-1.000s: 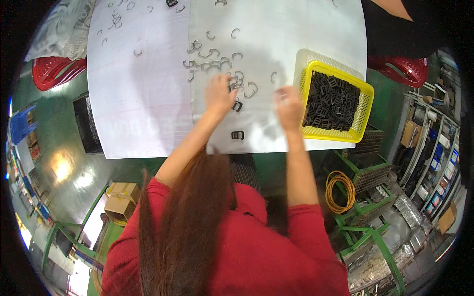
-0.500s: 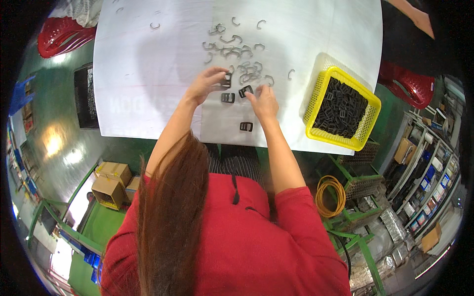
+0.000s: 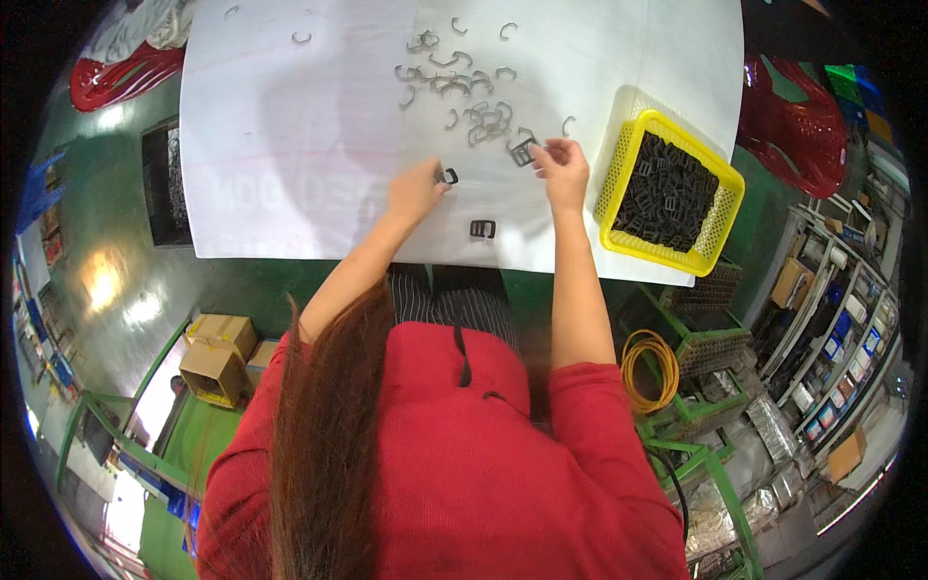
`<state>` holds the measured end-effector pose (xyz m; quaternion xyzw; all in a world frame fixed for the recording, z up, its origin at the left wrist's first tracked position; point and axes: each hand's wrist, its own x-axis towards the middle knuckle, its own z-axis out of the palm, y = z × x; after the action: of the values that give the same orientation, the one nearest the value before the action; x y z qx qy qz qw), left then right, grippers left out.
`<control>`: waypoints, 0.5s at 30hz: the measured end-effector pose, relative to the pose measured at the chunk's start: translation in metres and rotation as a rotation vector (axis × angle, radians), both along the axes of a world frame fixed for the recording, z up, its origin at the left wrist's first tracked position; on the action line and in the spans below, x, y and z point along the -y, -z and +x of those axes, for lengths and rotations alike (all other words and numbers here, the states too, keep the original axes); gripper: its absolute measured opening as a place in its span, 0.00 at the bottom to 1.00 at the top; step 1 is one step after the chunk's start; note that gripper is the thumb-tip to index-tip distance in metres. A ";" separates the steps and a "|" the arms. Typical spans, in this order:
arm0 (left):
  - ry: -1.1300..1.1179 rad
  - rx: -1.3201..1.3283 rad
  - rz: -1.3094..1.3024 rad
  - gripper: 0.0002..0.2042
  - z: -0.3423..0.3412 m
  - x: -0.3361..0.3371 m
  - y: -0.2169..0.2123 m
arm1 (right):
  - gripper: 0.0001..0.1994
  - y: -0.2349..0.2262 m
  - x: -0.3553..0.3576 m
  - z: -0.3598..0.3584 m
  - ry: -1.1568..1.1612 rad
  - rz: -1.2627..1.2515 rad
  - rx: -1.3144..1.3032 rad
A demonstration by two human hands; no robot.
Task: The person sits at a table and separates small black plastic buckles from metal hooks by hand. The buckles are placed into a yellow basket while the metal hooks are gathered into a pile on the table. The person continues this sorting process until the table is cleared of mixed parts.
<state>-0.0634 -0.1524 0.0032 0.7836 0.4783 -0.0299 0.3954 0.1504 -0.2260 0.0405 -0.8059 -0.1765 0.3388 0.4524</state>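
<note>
My left hand (image 3: 417,191) is closed, its fingertips pinching a small black slotted buckle (image 3: 449,176) just above the white table. Farther right, my right hand (image 3: 563,166) pinches another black slotted buckle (image 3: 523,152) at its fingertips, tilted, with one of the open metal rings (image 3: 526,133) just beyond it. Nearer my body, a third black buckle (image 3: 482,229) lies on the table. Loose curved metal rings (image 3: 452,85) are scattered beyond my hands. Fingers partly cover the held buckles.
A yellow plastic basket (image 3: 619,235) filled with black buckles stands at the table's right side. The white tabletop (image 3: 290,126) ends just before my body. Red chairs (image 3: 807,135) stand beside the table. A coil of orange hose (image 3: 650,372) hangs at lower right, by green metal frames.
My right hand has moved right with a buckle. My left hand has come slightly nearer and to the right. The buckle that lay between my hands no longer shows separately. Another person's arm has drawn back.
</note>
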 end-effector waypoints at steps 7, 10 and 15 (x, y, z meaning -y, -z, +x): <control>-0.023 0.205 -0.626 0.11 -0.005 -0.015 -0.025 | 0.12 0.009 0.038 0.004 0.227 0.040 -0.325; -0.026 0.179 -0.856 0.13 0.001 -0.007 -0.032 | 0.10 0.003 0.045 0.018 0.099 0.013 -0.126; 0.450 0.049 -0.293 0.21 0.016 0.039 -0.014 | 0.09 -0.053 0.056 0.094 0.392 0.219 0.205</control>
<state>-0.0476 -0.1918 0.0172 0.8052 0.2727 -0.1669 0.4994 0.2442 -0.2816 0.0934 -0.8009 -0.0975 0.1396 0.5740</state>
